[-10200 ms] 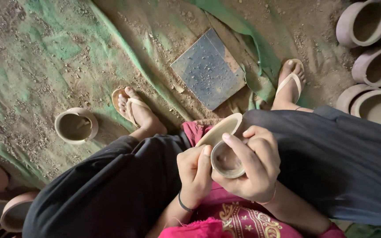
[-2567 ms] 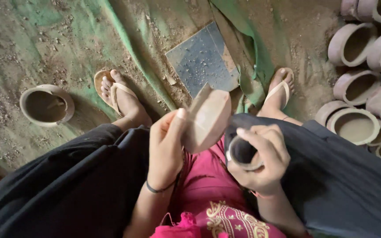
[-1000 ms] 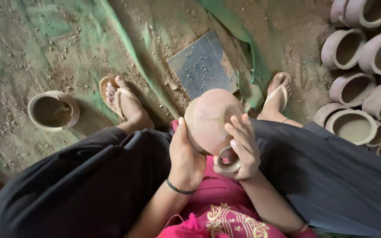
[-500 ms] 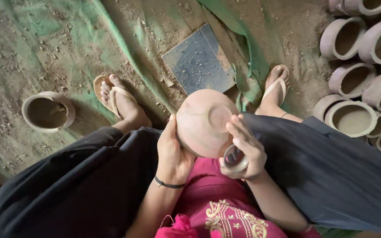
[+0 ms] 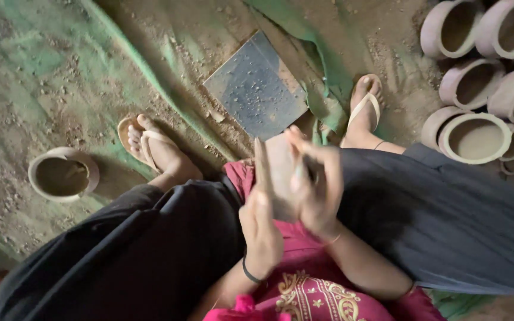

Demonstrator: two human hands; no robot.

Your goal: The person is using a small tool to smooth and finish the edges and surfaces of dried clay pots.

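We've got the clay bowl [image 5: 281,178] edge-on over our lap, left hand [image 5: 261,229] gripping its rim, right hand [image 5: 315,184] closed around something small pressed against it. Finished-looking pots [image 5: 477,137] are stacked on the floor's right edge, so plenty's done; this one's still in hand.

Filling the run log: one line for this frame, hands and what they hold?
left hand: grips clay bowl edge-on | right hand: against bowl's far side | lone pot on ground | pots stacked beside
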